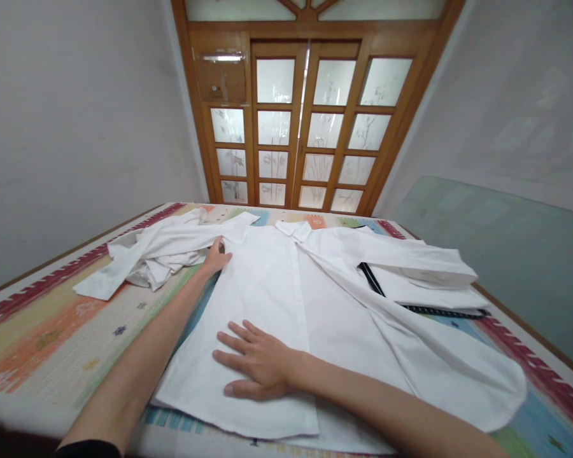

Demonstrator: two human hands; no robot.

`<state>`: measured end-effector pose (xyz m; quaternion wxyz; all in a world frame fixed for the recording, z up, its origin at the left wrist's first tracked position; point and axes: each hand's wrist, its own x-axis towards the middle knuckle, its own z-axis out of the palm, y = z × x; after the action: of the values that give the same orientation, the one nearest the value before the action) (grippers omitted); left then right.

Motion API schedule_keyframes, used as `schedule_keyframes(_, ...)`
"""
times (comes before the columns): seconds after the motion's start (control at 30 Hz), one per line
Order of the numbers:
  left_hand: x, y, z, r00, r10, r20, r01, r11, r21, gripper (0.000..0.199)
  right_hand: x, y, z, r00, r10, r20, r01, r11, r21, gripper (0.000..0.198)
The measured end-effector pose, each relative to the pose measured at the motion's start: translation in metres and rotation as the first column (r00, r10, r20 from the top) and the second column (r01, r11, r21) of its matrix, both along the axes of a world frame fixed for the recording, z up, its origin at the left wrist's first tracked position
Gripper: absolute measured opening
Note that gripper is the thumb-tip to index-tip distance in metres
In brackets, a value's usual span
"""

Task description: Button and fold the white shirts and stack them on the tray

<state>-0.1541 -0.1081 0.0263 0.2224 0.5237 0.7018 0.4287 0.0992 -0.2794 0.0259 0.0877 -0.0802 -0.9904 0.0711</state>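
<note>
White shirt (262, 286) is lying front side up across the middle of the cloth-covered table (67, 337), collar (300, 232) pointing away from the person, hem hanging near the close edge. Right hand (255, 362) is resting on the lower front, palm down, fingers spread, gripping nothing. Left hand (217, 256) is touching the shirt's side just below the sleeve; can't tell if it is pinching cloth or only pressing. Progress, judging by eye: laying out is looking partly done. Front panel under the right hand is lying mostly flat, button strip (297, 292) running down beside it. Other side is flaring outward with long loose creases, so smoothing is probably remaining there. Body isn't showing any crosswise fold, so folding, if wanted, is looking not begun. Sleeve on the right (410, 254) is stretching over a folded white pile (439, 298) with black trim, which is looking finished. Crumpled white cloth (165, 268) is sitting in a heap on the left, unfolded; the other sleeve's end is hard to separate from it.
</note>
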Motion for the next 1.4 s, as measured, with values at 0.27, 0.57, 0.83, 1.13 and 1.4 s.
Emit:
schedule_keyframes(0.27,-0.005,-0.002,0.004,0.984,0.003,0.177,-0.004,1.000,0.006,0.116,0.005,-0.007,-0.002,0.999,0.033,-0.002,-0.033,0.999,-0.037,0.067)
schedule_keyframes(0.57,-0.001,-0.059,0.018,0.855,-0.075,0.514,0.184,0.969,-0.164,0.112,0.006,-0.006,-0.004,0.999,0.047,-0.010,-0.048,0.996,-0.077,0.066)
schedule_keyframes(0.83,-0.005,-0.106,0.030,0.871,-0.254,0.420,0.394,0.872,-0.291,0.044,0.005,-0.007,-0.003,0.999,0.047,-0.011,-0.048,0.995,-0.083,0.065)
schedule_keyframes(1.13,-0.012,-0.151,0.024,0.911,-0.222,0.347,0.344,0.874,-0.343,0.047,0.015,-0.006,0.001,0.999,0.036,0.001,-0.036,0.991,-0.126,0.059)
schedule_keyframes(1.4,-0.002,-0.156,0.022,0.953,-0.218,0.212,0.266,0.934,-0.237,0.044,0.053,-0.022,0.007,1.000,-0.024,-0.001,0.023,0.981,-0.192,0.060)
